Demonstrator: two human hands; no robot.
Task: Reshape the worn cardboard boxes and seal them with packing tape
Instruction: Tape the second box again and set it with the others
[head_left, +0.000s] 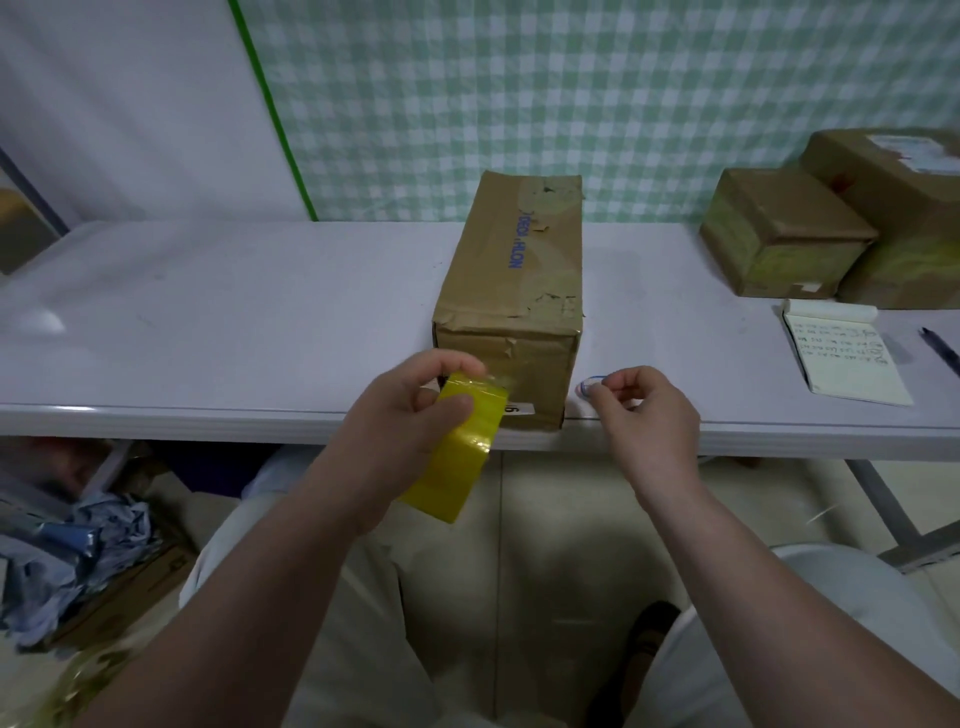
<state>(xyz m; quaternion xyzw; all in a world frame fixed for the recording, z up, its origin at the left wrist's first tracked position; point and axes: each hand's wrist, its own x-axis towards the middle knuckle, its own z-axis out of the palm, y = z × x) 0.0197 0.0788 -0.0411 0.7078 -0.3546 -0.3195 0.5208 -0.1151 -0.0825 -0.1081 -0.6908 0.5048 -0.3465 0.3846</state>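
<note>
A long, worn cardboard box (511, 291) with torn old tape lies end-on at the table's near edge. My left hand (410, 410) grips a roll of yellow packing tape (457, 447) just in front of the box's near face, and the roll hangs below the table edge. To the right of the box, my right hand (644, 415) has curled fingers. Its thumb and forefinger pinch a small white round object with a blue rim (591, 383) on the table top.
The white table (234, 322) carries two more cardboard boxes (784, 239) (904, 208) at the back right, with an open notepad (844, 353) and a pen (940, 351) in front of them. Crumpled paper and boxes (78, 545) lie on the floor to the left. A checked curtain hangs behind.
</note>
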